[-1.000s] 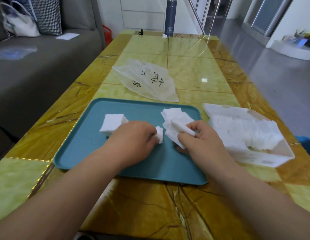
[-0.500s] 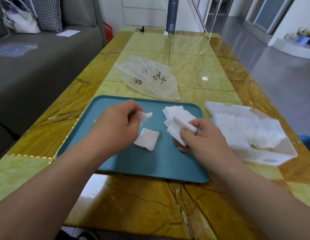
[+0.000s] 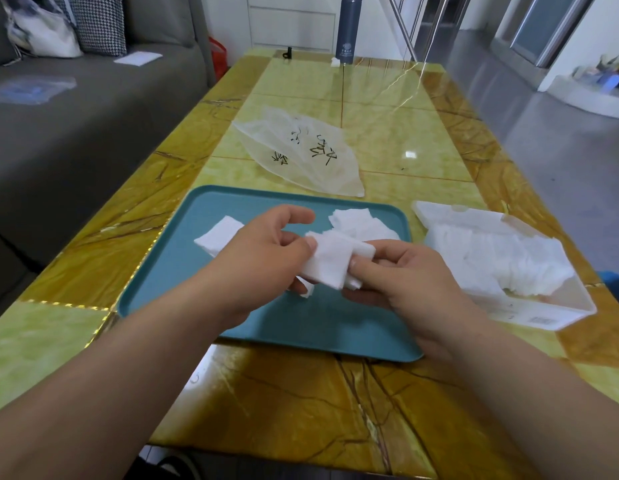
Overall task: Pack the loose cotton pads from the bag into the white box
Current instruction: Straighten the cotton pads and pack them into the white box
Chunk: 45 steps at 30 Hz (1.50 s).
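Since half a second ago the left hand (image 3: 266, 261) has swung across from the left part of the tray to meet the right hand (image 3: 408, 282), and the pad it carried now sits on the stack of cotton pads (image 3: 330, 263) between them. The left thumb presses on top of the stack with fingers curled beneath and the index finger raised free. The right hand grips the stack's other end, thumb on top and fingers curled underneath. Both hold it just above the teal tray (image 3: 266, 334) at mid-frame. A white corner (image 3: 306, 292) shows under the left hand; whether it lies on the tray or is held cannot be told.

Behind the left hand a small pile of pads (image 3: 216, 235) rests on the tray, and a looser heap of pads (image 3: 365, 221) lies toward the tray's upper right corner. Just right of the tray stands the open white box (image 3: 543, 318), largely filled with packed pads (image 3: 491, 258). Above the tray the translucent bag (image 3: 301, 157) lies flat on the yellow-green surface (image 3: 405, 133). A dark flask (image 3: 349, 29) stands at the top edge, and a grey sofa (image 3: 76, 116) fills the upper left.
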Each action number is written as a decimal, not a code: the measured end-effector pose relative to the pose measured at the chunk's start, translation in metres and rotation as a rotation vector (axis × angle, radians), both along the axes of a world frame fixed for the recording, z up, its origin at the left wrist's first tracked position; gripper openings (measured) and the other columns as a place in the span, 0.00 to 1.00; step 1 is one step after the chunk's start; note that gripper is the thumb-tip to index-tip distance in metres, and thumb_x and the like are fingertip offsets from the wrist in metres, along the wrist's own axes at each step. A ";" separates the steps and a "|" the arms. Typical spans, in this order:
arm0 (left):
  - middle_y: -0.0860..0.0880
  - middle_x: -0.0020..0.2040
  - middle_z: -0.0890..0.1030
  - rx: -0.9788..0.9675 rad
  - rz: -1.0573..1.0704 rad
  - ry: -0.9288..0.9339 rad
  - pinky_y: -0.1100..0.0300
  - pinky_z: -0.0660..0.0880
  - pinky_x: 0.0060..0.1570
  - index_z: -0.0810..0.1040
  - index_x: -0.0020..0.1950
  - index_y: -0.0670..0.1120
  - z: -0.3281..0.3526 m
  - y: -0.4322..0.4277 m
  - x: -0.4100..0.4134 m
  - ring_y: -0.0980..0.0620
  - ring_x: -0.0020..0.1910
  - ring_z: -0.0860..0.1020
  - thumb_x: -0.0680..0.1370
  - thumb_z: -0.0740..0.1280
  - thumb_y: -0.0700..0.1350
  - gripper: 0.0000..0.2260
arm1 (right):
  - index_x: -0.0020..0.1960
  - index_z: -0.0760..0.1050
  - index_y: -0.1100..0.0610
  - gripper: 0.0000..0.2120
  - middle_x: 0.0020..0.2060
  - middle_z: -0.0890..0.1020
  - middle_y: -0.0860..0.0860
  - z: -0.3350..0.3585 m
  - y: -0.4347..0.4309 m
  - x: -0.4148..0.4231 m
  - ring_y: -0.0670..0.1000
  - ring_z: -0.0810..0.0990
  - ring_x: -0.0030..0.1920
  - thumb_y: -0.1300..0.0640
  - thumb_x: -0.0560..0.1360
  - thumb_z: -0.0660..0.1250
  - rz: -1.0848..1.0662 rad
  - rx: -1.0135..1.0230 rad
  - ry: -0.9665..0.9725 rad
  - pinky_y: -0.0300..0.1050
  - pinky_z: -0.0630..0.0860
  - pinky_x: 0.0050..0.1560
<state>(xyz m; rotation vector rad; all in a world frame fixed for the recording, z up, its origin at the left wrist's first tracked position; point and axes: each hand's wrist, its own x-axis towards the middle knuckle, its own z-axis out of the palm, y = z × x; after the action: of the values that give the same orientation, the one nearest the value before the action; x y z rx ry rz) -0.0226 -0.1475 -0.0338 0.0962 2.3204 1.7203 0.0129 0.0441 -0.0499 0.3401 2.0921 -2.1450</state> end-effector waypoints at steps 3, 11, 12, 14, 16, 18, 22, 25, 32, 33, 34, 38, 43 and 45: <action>0.46 0.50 0.85 0.139 0.062 -0.102 0.41 0.84 0.52 0.77 0.66 0.50 0.003 0.001 -0.001 0.42 0.37 0.84 0.82 0.69 0.47 0.12 | 0.52 0.85 0.62 0.04 0.45 0.88 0.61 0.000 0.001 0.000 0.54 0.87 0.47 0.64 0.78 0.73 -0.011 -0.007 -0.007 0.52 0.86 0.52; 0.50 0.42 0.88 0.150 -0.040 -0.002 0.60 0.79 0.37 0.79 0.64 0.51 0.007 -0.002 0.001 0.56 0.35 0.82 0.77 0.75 0.37 0.18 | 0.51 0.86 0.61 0.05 0.45 0.88 0.61 0.001 0.003 0.000 0.55 0.88 0.50 0.66 0.78 0.72 -0.028 0.004 -0.014 0.49 0.86 0.50; 0.49 0.42 0.88 0.170 -0.055 -0.011 0.61 0.78 0.37 0.79 0.64 0.51 0.008 -0.001 0.002 0.57 0.34 0.81 0.76 0.75 0.37 0.18 | 0.52 0.86 0.61 0.06 0.45 0.88 0.60 0.002 0.003 0.000 0.55 0.88 0.50 0.67 0.78 0.71 -0.017 0.002 -0.013 0.48 0.86 0.49; 0.49 0.42 0.88 0.175 -0.051 -0.003 0.60 0.77 0.37 0.80 0.62 0.50 0.007 0.002 0.003 0.57 0.34 0.81 0.76 0.75 0.37 0.17 | 0.52 0.86 0.61 0.06 0.45 0.89 0.59 0.004 0.002 0.001 0.56 0.88 0.52 0.66 0.78 0.71 0.013 -0.021 -0.007 0.46 0.86 0.48; 0.51 0.40 0.87 0.158 -0.019 0.015 0.61 0.77 0.37 0.81 0.61 0.49 0.003 0.004 0.004 0.57 0.32 0.80 0.76 0.75 0.37 0.16 | 0.53 0.86 0.61 0.05 0.46 0.89 0.58 0.004 0.001 0.001 0.57 0.88 0.54 0.65 0.79 0.72 0.037 -0.052 0.006 0.47 0.86 0.50; 0.52 0.39 0.86 0.147 0.000 0.028 0.62 0.77 0.35 0.81 0.60 0.49 0.001 0.006 0.003 0.58 0.31 0.80 0.76 0.75 0.37 0.15 | 0.53 0.86 0.60 0.05 0.47 0.89 0.59 0.003 0.001 0.001 0.56 0.88 0.54 0.62 0.79 0.72 0.051 -0.065 0.019 0.47 0.86 0.50; 0.52 0.40 0.86 0.110 0.004 0.049 0.58 0.79 0.38 0.81 0.60 0.50 -0.004 0.007 0.001 0.54 0.36 0.81 0.76 0.76 0.39 0.14 | 0.53 0.85 0.60 0.05 0.46 0.89 0.59 0.001 0.002 0.002 0.57 0.88 0.54 0.61 0.79 0.72 0.076 -0.058 0.027 0.48 0.86 0.52; 0.49 0.42 0.86 0.082 0.028 0.059 0.57 0.79 0.36 0.81 0.59 0.51 -0.007 0.009 0.001 0.52 0.38 0.82 0.76 0.76 0.40 0.13 | 0.56 0.85 0.61 0.08 0.49 0.88 0.59 0.002 0.004 0.002 0.56 0.87 0.55 0.66 0.79 0.69 0.141 -0.092 0.013 0.51 0.85 0.55; 0.54 0.38 0.81 -0.392 0.044 0.360 0.58 0.77 0.39 0.77 0.55 0.57 -0.013 -0.003 -0.004 0.59 0.35 0.78 0.74 0.76 0.56 0.14 | 0.50 0.84 0.58 0.07 0.44 0.88 0.58 -0.010 0.003 0.001 0.59 0.88 0.50 0.60 0.74 0.78 0.040 0.163 0.087 0.62 0.84 0.57; 0.56 0.40 0.81 -0.445 -0.002 0.385 0.57 0.78 0.44 0.77 0.56 0.56 -0.013 -0.007 -0.005 0.59 0.38 0.79 0.75 0.76 0.54 0.13 | 0.49 0.83 0.58 0.06 0.43 0.88 0.59 -0.012 0.002 0.000 0.59 0.88 0.49 0.59 0.75 0.77 0.008 0.203 0.093 0.64 0.83 0.57; 0.58 0.44 0.80 -0.524 -0.076 0.394 0.57 0.78 0.49 0.78 0.57 0.56 -0.013 -0.012 -0.006 0.59 0.43 0.79 0.75 0.75 0.53 0.13 | 0.49 0.82 0.59 0.05 0.43 0.87 0.60 -0.014 0.002 -0.001 0.59 0.88 0.48 0.59 0.75 0.76 -0.013 0.223 0.095 0.65 0.83 0.56; 0.59 0.61 0.77 -0.840 -0.383 0.386 0.59 0.72 0.58 0.79 0.65 0.57 -0.021 -0.022 -0.012 0.55 0.57 0.77 0.74 0.75 0.56 0.20 | 0.48 0.81 0.59 0.06 0.42 0.87 0.62 -0.018 0.000 -0.004 0.63 0.87 0.49 0.58 0.74 0.74 -0.051 0.240 0.086 0.67 0.82 0.56; 0.56 0.62 0.76 -0.984 -0.347 0.469 0.51 0.75 0.58 0.80 0.62 0.56 -0.024 -0.008 -0.015 0.49 0.62 0.76 0.79 0.64 0.47 0.13 | 0.49 0.81 0.61 0.05 0.44 0.87 0.62 -0.020 -0.004 -0.006 0.63 0.87 0.49 0.60 0.75 0.74 -0.067 0.211 0.065 0.63 0.84 0.54; 0.54 0.59 0.76 -1.029 -0.312 0.492 0.52 0.74 0.50 0.80 0.59 0.55 -0.024 -0.001 -0.015 0.48 0.61 0.76 0.79 0.61 0.45 0.12 | 0.49 0.81 0.58 0.04 0.44 0.87 0.60 -0.020 -0.003 -0.007 0.62 0.87 0.50 0.60 0.75 0.74 -0.073 0.213 0.067 0.64 0.84 0.55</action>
<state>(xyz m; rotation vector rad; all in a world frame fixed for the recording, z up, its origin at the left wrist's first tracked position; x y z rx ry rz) -0.0372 -0.1490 -0.0579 0.6830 3.0113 0.2410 0.0059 0.0408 -0.0698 0.3772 2.3884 -2.0009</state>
